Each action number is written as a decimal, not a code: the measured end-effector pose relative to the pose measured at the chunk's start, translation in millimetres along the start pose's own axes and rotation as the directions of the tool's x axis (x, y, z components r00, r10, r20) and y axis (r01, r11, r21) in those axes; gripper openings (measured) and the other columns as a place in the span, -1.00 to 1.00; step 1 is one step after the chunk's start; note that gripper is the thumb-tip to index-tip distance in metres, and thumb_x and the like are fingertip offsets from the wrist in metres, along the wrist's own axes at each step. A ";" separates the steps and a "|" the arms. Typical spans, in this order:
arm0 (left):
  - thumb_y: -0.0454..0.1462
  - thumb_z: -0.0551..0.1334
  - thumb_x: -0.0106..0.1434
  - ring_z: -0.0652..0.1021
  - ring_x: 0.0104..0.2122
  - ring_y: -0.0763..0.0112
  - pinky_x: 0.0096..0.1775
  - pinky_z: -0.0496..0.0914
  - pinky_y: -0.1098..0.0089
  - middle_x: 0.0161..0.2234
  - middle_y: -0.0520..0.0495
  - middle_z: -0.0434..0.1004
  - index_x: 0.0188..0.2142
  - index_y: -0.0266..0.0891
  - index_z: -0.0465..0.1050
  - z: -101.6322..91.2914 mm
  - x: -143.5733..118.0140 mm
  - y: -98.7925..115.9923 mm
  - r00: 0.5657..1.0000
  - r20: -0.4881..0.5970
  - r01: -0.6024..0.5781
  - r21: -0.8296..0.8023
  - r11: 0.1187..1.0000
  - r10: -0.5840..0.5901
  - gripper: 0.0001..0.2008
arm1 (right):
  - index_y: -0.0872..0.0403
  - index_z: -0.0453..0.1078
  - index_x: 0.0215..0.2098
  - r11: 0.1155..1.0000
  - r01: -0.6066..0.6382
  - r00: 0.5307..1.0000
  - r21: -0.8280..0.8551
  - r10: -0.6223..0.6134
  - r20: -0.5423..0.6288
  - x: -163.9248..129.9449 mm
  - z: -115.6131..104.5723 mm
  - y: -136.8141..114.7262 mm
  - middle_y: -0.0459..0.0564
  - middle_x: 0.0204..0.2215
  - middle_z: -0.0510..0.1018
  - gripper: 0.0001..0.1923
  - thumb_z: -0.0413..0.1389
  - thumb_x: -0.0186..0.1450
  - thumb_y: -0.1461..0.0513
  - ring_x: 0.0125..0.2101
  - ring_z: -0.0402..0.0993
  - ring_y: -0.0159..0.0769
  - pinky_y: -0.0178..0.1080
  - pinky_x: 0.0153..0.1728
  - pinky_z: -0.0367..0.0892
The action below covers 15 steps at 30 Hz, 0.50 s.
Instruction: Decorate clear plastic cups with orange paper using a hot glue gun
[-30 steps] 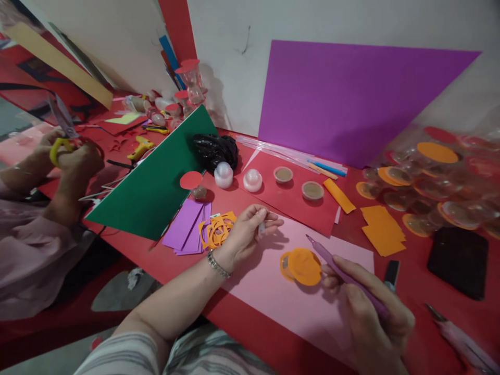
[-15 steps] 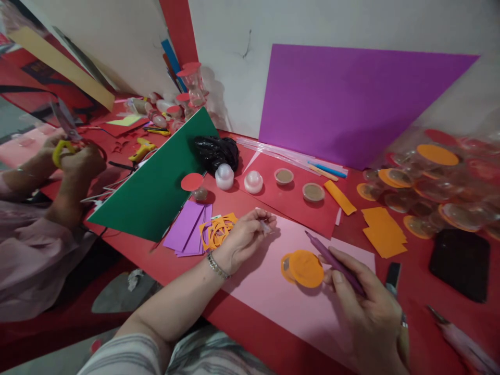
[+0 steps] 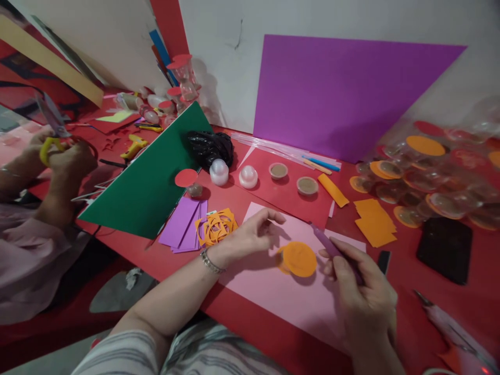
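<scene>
On the pink sheet point(image 3: 289, 307) lies a piece with round orange foam discs point(image 3: 300, 259); a bit of clear, greyish part shows at its left side. My left hand point(image 3: 255, 234) hovers just left of the discs, fingers curved and apart, with nothing visible in them. To their right, my right hand point(image 3: 359, 281) is closed around a slim purple pen-like tool point(image 3: 338, 252), its tapered tip pointing up and left. Cut orange scraps point(image 3: 216, 227) and purple foam strips point(image 3: 183, 224) lie beside my left wrist.
A green board point(image 3: 144, 187) leans at left; beyond it a co-worker's hands point(image 3: 66, 156) hold yellow-handled scissors point(image 3: 49, 151). Sand-filled cups point(image 3: 307, 186) stand behind. Clear hourglass-like pieces point(image 3: 425, 177) crowd the right, near a black phone-like slab point(image 3: 445, 250) and a glue gun point(image 3: 453, 328).
My left hand has opened and come down toward the orange discs; the small clear bit at its fingertips no longer shows. My right hand still holds the purple tool. The view has shifted slightly.
</scene>
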<state>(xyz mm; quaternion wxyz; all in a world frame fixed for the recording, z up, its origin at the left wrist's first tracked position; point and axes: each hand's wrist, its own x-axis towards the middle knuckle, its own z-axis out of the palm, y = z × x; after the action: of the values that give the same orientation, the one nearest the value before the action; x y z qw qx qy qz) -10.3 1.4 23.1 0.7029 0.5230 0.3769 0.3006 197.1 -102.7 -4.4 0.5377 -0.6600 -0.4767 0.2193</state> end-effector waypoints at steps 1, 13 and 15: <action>-0.35 0.40 0.01 0.51 -0.30 0.44 -0.24 0.40 0.41 -0.15 -0.06 0.53 -0.01 -0.20 0.43 1.0 -2.1 -0.3 0.998 0.069 -0.024 0.102 0.995 0.017 -0.50 | 0.02 0.54 0.02 1.000 -0.012 1.000 0.012 0.012 -0.005 0.1 0.5 0.6 0.02 -0.31 0.69 -0.66 0.22 0.34 0.07 -0.43 0.61 -0.31 -0.31 -0.39 0.54; -0.25 0.33 0.28 0.56 -0.11 0.22 -0.04 0.48 0.24 -0.12 -0.20 0.56 -0.04 -0.26 0.46 21.8 3.1 -38.6 0.922 0.220 -0.388 0.535 0.750 0.320 -0.73 | -0.05 0.52 0.04 0.996 -0.061 0.998 0.060 0.061 0.006 7.4 2.6 -3.5 0.01 -0.26 0.65 -0.64 0.19 0.35 0.01 -0.34 0.59 -0.31 -0.26 -0.31 0.52; -0.23 0.32 0.31 0.52 -0.06 0.23 0.00 0.48 0.23 -0.11 -0.18 0.51 -0.04 -0.22 0.48 20.6 1.7 -39.3 0.871 0.180 -0.475 0.542 0.693 0.457 -0.75 | -0.02 0.54 -0.06 0.986 -0.129 0.992 0.107 0.129 0.005 10.0 4.2 -4.1 -0.04 -0.38 0.59 -0.65 0.20 0.32 -0.04 -0.43 0.52 -0.36 -0.31 -0.40 0.47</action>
<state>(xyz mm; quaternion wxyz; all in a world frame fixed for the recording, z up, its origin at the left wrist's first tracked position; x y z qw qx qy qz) 9.1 -18.4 -11.5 0.4200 0.7914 0.2931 0.3338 196.6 -92.1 0.3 0.5572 -0.6599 -0.4201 0.2784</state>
